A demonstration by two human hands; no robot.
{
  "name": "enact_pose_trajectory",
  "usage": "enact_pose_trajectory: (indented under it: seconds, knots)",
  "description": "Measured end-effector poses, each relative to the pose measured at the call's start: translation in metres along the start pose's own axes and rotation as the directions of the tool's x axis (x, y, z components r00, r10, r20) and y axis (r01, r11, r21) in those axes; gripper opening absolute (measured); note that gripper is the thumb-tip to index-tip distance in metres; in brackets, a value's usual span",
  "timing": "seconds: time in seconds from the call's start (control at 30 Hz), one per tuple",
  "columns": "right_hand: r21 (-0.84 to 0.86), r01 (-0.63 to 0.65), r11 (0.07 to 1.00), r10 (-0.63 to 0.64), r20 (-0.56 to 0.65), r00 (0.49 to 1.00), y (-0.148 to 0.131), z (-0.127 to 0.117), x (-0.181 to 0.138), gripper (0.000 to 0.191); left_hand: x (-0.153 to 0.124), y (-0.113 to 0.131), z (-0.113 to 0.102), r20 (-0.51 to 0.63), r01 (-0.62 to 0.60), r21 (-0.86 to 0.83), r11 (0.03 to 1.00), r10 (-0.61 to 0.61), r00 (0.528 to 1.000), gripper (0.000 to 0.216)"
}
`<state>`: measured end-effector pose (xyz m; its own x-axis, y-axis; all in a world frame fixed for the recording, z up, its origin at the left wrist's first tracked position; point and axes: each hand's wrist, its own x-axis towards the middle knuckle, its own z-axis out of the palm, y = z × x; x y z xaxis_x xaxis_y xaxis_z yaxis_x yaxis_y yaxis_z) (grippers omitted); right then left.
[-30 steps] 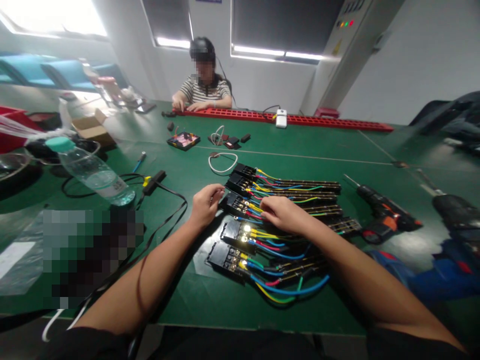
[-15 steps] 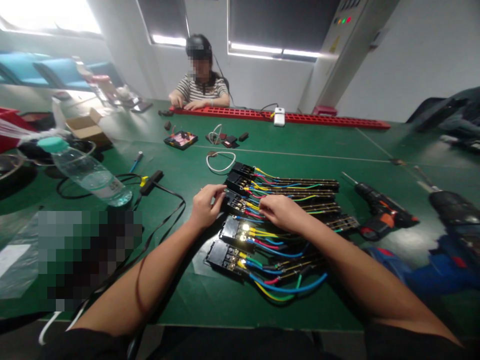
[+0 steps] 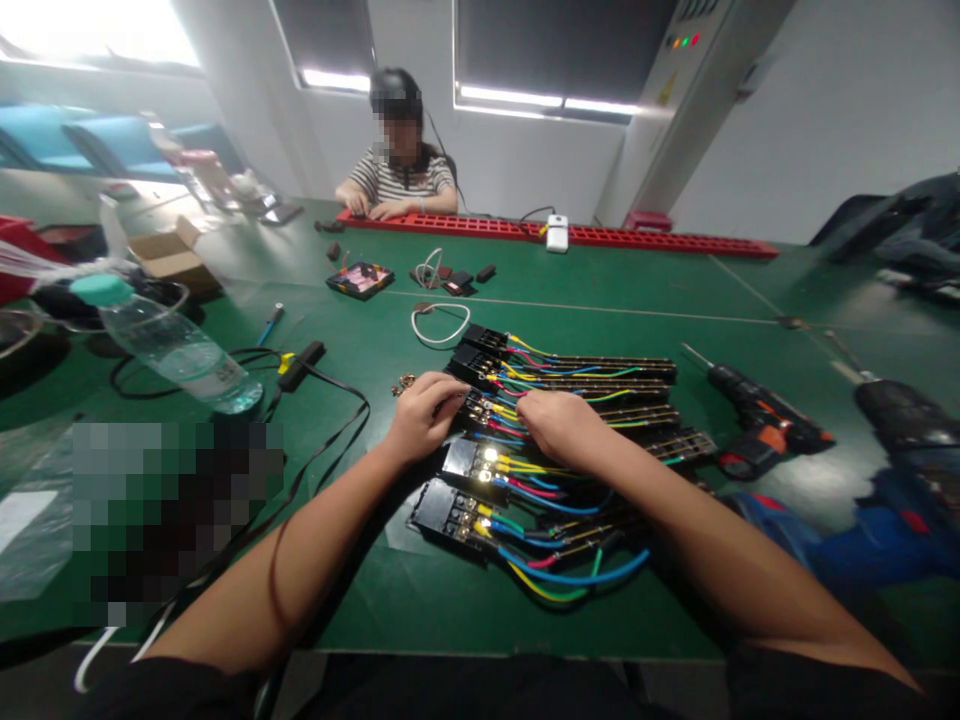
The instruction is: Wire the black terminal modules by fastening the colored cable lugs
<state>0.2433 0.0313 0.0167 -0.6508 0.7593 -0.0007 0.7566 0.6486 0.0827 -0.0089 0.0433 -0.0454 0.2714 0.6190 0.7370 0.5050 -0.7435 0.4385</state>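
Five black terminal blocks lie in a row, each with coloured wires running right to dark slotted strips. Over the third terminal block point(image 3: 474, 405), my left hand point(image 3: 426, 418) has thumb and fingertips pinched together; whatever is between them is too small to make out. My right hand point(image 3: 562, 428) is closed at the coloured wires point(image 3: 504, 412) of that same block, its fingertips curled round a wire and partly hidden. Small brass-coloured screws point(image 3: 405, 384) lie just beyond my left hand. Nearest me is a terminal block point(image 3: 441, 508) with blue, yellow and green wires bowing right.
A black and orange electric screwdriver point(image 3: 772, 410) and a blue drill point(image 3: 862, 530) lie to the right. On the left are a water bottle point(image 3: 180, 350) and a black cable point(image 3: 352, 440). Across the table a person sits behind a long red slotted bar point(image 3: 600, 236).
My left hand has shifted slightly right, its fingertips now over the third block, and the brass-coloured screws have come into view behind it. My right hand stays almost where it was.
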Motion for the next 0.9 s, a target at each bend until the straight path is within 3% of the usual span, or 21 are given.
enact_pose_trajectory:
  seconds: [0.33,0.57,0.9]
  knots:
    - [-0.054,0.005,0.999,-0.004,0.014,1.0,-0.004,-0.008,0.0,0.021,0.004,0.001,0.002,0.076,0.11,-0.016,0.994,-0.108,0.991,0.012]
    - [-0.077,0.014,0.997,-0.012,0.02,1.0,-0.004,-0.008,-0.001,0.022,0.01,0.002,0.005,0.123,0.03,-0.089,0.996,-0.019,0.992,0.006]
    - [-0.088,0.01,0.996,-0.009,0.021,1.0,-0.005,-0.01,-0.002,0.021,0.011,0.004,0.007,0.151,0.042,-0.094,0.995,-0.028,0.988,0.006]
